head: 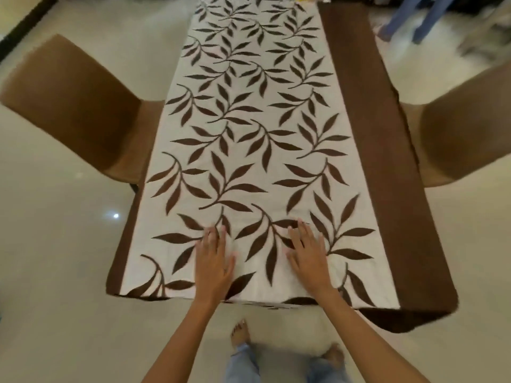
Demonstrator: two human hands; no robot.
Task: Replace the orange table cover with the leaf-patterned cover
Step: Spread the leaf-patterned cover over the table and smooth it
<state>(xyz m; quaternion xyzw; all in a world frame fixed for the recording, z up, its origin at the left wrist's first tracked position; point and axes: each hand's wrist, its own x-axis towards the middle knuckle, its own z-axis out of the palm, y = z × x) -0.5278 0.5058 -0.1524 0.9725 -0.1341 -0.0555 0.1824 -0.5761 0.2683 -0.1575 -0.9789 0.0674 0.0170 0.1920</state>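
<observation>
Bare feet and light jeans legs sit at bottom edge, on pale glossy floor. Both forearms reach forward and up from bottom, roughly parallel, slightly converging toward near end of worktop. Left hand lies palm down on leaf-patterned cover, fingers straight and close together, pointing away from the person, gripping nothing. Right hand same pose: flat, palm down, fingers extended and slightly spread, holding nothing, just pressing on cloth. Hands are apart, a leaf sprig between them, both near the closest edge.

Leaf-patterned cover is spread lengthwise over worktop, cream with dark brown leaves, brown border band wide on right side, narrow on left. Near right corner hangs over the edge. Cover sits off-centre, shifted right. Orange cover not seen.

Tan chair tucked at left side, another tan chair at right. Blue legs top right, blurred.
</observation>
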